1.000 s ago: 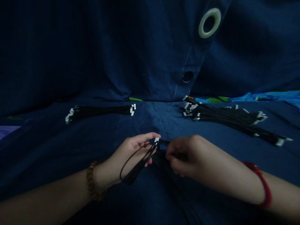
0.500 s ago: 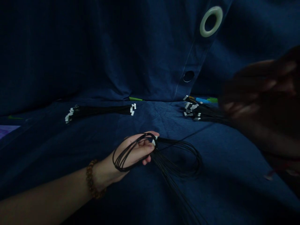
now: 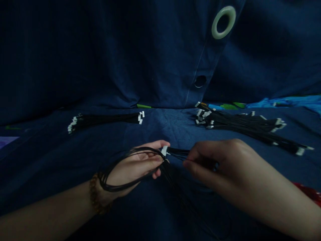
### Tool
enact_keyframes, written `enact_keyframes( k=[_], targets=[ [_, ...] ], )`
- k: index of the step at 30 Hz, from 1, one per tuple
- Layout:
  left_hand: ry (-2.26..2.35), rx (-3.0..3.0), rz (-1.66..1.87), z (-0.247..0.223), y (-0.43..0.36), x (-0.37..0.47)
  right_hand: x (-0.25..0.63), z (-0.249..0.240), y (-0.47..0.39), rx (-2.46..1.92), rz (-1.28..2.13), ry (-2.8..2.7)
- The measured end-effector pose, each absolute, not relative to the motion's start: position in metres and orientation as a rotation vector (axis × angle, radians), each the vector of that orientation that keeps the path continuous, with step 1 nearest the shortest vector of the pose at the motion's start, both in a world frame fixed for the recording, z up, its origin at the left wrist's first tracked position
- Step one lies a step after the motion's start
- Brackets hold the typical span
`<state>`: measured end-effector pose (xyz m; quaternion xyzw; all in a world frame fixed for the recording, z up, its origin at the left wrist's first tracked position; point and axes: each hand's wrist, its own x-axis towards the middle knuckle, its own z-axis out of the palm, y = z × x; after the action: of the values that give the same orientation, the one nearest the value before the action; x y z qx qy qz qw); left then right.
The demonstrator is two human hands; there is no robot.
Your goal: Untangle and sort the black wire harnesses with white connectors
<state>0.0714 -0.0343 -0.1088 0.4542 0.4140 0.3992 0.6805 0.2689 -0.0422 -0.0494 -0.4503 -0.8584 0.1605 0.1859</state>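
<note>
Thumb and fingers of my left hand [image 3: 142, 164] pinch black cables at a white connector [image 3: 165, 150]. A loop of the black cables [image 3: 110, 188] hangs over the palm and wrist, and loose strands trail down below the fingers. Just right of the connector, my right hand [image 3: 220, 164] is closed on the same black cables, its thumb and fingertips pressed together. The far part of those cables is hidden behind the right hand or lost in the dark.
A bundle of black cables with white ends [image 3: 107, 118] lies at the back left. A larger, messier cable pile [image 3: 240, 124] lies at the back right. Behind hangs a dark blue curtain [image 3: 150, 60] with a pale ring [image 3: 223, 22].
My right hand has come down from the upper right onto the cables beside the connector. The loop at my left hand has grown wider and reaches back to the wrist.
</note>
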Motion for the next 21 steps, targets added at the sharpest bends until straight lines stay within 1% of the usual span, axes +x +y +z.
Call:
enact_keyframes(
  k=[11,21],
  targets=[
    [0.862,1.051,0.909,-0.1076,-0.032,0.0734,0.2666,-0.0525,-0.0397,-1.302,0.386,-2.475],
    [0.893,0.997,0.826,-0.1101,-0.0314,0.0744,0.2628,-0.0572,-0.0389,-1.328,0.372,-2.541]
  ],
)
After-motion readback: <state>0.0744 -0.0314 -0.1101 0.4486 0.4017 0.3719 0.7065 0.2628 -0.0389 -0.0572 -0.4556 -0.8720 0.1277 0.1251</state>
